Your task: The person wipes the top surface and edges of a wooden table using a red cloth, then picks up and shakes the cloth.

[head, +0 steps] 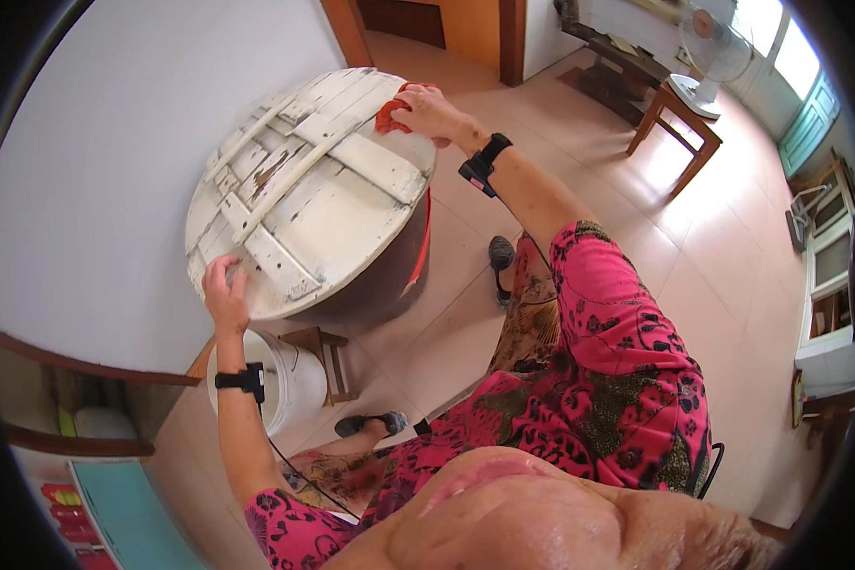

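Observation:
A round wooden board (370, 221), with worn white paint and batten strips across its face, lies over a dark drum-like container (370, 285). Bunched in my right hand (431, 114) is a red cloth (390, 120), pressed on the far right part of the board near its rim. My left hand (226, 296) is at the board's near left edge, its fingers bent over the painted face. Part of that hand's grip is hidden. Patches of paint on the boards are chipped and dark.
A white bucket (303, 370) stands below my left forearm, beside a small wooden stool (320, 356). The wall (114, 178) rises close behind the board. To the right, an electric fan (709, 57) sits on a wooden stool (684, 128) on the tiled floor (613, 185).

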{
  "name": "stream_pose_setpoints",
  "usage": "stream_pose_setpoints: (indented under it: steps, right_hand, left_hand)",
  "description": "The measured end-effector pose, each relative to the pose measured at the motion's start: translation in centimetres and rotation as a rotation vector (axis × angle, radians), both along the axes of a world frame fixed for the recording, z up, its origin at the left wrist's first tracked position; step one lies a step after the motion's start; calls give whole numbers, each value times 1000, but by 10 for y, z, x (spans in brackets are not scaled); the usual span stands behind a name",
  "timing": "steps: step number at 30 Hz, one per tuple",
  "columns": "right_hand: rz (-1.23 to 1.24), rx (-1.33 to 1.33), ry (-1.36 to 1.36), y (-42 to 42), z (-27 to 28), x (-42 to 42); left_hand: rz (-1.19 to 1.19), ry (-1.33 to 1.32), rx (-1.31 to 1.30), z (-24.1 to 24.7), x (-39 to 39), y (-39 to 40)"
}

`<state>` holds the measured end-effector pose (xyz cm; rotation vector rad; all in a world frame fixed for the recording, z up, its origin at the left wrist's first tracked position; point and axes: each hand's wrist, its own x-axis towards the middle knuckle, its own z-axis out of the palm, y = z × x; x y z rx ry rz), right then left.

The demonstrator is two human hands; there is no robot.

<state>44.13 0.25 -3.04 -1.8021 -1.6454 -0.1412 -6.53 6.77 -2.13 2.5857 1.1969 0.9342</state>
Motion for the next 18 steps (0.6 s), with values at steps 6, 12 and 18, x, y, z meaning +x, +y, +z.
stream_pose_setpoints:
  steps: [6, 12, 18]
  right_hand:
    - [120, 122, -1, -29, -12, -23]
    - [224, 455, 289, -124, -16, -96]
    - [372, 435, -83, -151, 0, -149]
  left_hand:
    - [2, -58, -3, -14, -8, 15]
    - [23, -61, -44, -10, -7, 10]
    - [46, -62, -27, -11, -6, 6]
